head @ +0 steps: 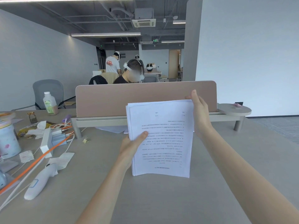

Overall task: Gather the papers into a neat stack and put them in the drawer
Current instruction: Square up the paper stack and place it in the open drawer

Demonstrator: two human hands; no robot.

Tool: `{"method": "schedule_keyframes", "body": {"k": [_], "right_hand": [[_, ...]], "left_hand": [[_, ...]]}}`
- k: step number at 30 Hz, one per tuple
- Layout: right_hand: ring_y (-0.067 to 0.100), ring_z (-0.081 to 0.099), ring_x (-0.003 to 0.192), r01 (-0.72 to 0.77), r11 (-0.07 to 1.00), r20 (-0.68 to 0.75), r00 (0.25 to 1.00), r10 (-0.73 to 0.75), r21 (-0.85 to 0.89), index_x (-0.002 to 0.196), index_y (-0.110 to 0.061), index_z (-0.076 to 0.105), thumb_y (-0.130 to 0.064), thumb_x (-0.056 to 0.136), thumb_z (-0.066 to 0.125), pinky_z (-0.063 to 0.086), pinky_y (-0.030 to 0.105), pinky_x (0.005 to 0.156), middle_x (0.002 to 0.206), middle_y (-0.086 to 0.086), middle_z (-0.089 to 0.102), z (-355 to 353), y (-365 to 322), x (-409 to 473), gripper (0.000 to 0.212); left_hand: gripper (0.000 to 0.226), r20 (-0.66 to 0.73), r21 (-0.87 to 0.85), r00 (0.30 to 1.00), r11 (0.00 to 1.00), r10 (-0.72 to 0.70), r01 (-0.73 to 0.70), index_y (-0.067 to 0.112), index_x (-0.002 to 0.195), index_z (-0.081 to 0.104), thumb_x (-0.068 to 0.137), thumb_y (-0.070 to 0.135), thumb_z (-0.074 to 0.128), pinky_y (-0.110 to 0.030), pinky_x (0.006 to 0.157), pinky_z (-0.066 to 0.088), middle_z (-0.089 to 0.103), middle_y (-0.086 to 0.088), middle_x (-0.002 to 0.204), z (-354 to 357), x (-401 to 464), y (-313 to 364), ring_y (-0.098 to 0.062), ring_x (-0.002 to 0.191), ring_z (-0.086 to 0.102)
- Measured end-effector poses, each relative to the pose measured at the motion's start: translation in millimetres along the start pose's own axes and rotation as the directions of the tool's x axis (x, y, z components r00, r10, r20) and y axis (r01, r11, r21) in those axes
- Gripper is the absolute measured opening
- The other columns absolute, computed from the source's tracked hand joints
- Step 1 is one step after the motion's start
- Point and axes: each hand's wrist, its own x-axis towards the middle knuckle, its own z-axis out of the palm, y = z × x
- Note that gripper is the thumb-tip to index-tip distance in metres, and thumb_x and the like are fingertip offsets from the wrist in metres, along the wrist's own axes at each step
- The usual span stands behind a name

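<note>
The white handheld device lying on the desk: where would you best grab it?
Probably around the narrow middle of the white handheld device, coming from above. It lies flat and slanted on the beige desk, with fingers closing across its width, clear of the orange cable.

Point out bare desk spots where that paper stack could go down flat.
Free: the desk in front of the upright paper stack, between both forearms, and the stretch right of the right hand, up to the divider shelf. Crowded: left of the left hand, with orange cable, white handheld device, tissues and bottle.
</note>
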Motion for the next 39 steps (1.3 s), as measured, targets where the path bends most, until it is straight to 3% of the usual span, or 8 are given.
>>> {"method": "schedule_keyframes", "body": {"k": [2, 5, 8, 15, 21, 24, 34, 39], "right_hand": [[0.019, 0.061, 0.121, -0.054, 0.998, 0.033, 0.998, 0.053, 0.017, 0.103, -0.03, 0.07, -0.079, 0.082, 0.047, 0.034, 0.049, 0.114, 0.109, -0.011, 0.073, -5, 18, -10, 0.059], [0.015, 0.071, 0.11, -0.088, 0.993, 0.118, 0.99, 0.078, 0.076, 0.114, -0.024, 0.07, -0.064, 0.092, 0.054, 0.054, 0.034, 0.09, 0.11, -0.006, 0.077, -8, 50, -30, 0.048], [0.002, 0.072, 0.091, -0.056, 0.995, 0.101, 0.994, 0.048, 0.08, 0.103, -0.026, 0.07, -0.056, 0.093, 0.06, 0.051, 0.025, 0.074, 0.095, -0.017, 0.076, -2, 64, -39, 0.034], [0.006, 0.069, 0.097, 0.109, 0.993, 0.01, 0.994, -0.109, -0.035, 0.11, -0.025, 0.066, -0.053, 0.089, 0.067, 0.051, 0.024, 0.074, 0.104, -0.01, 0.074, 2, 57, -33, 0.035], [0.013, 0.073, 0.102, -0.017, 1.0, 0.097, 0.995, 0.017, -0.001, 0.112, -0.02, 0.058, -0.052, 0.082, 0.075, 0.058, 0.044, 0.092, 0.112, -0.006, 0.074, -8, 93, -33, 0.047], [0.012, 0.074, 0.102, 0.015, 1.0, 0.099, 0.995, -0.017, 0.017, 0.111, -0.023, 0.062, -0.047, 0.083, 0.076, 0.058, 0.042, 0.091, 0.109, -0.009, 0.076, -8, 95, -33, 0.04], [0.013, 0.071, 0.11, 0.021, 0.996, 0.063, 0.998, -0.027, 0.088, 0.118, -0.028, 0.065, -0.051, 0.089, 0.068, 0.056, 0.044, 0.096, 0.117, -0.009, 0.075, -15, 117, -53, 0.037], [0.004, 0.061, 0.092, 0.061, 0.981, 0.039, 0.997, -0.069, 0.182, 0.092, -0.029, 0.056, -0.027, 0.091, 0.052, 0.047, 0.034, 0.087, 0.094, -0.019, 0.065, -13, 112, -54, 0.004]], "left_hand": [[0.019, 0.001, -0.014, 1.0, 1.0, -0.011, 0.011, 0.025, 0.098, 0.075, 0.081, 0.031, 0.08, -0.028, 0.07, 0.056, 0.08, 0.008, 0.094, 0, 0, -2, -0.008, 0.085, 0.076], [0.019, 0.017, -0.021, 1.0, 1.0, -0.004, 0.004, 0.024, 0.098, 0.075, 0.081, 0.031, 0.079, -0.028, 0.07, 0.056, 0.08, 0.007, 0.095, 1, 0, -2, -0.009, 0.086, 0.076], [0.021, 0.037, -0.014, 0.999, 1.0, 0.011, -0.01, 0.024, 0.101, 0.074, 0.082, 0.031, 0.079, -0.023, 0.065, 0.057, 0.08, 0.008, 0.094, 6, 0, 1, -0.009, 0.085, 0.076], [0.019, 0.026, 0.014, 0.997, 0.997, 0.078, -0.078, 0.023, 0.099, 0.075, 0.081, 0.03, 0.079, -0.019, 0.064, 0.057, 0.08, 0.012, 0.09, 10, 5, 11, -0.004, 0.082, 0.076], [0.028, 0.033, 0.09, 0.998, 0.995, -0.054, 0.05, 0.02, 0.1, 0.076, 0.077, 0.034, 0.082, -0.032, 0.071, 0.06, 0.08, 0.001, 0.095, 10, 1, -22, -0.014, 0.084, 0.077], [0.026, 0.012, 0.087, 0.999, 0.996, -0.038, 0.037, 0.021, 0.095, 0.076, 0.075, 0.035, 0.084, -0.035, 0.075, 0.061, 0.08, 0.005, 0.089, 14, 1, -23, -0.012, 0.082, 0.077], [0.01, -0.06, 0.069, 0.998, 0.997, -0.029, 0.033, 0.027, 0.088, 0.077, 0.081, 0.033, 0.08, -0.033, 0.075, 0.06, 0.08, 0.011, 0.084, 21, -8, -43, -0.012, 0.084, 0.076], [0.013, -0.073, 0.07, 0.997, 0.997, -0.02, 0.025, 0.026, 0.089, 0.075, 0.08, 0.034, 0.08, -0.035, 0.077, 0.06, 0.079, 0.01, 0.085, 23, -7, -35, -0.014, 0.086, 0.076]]}}
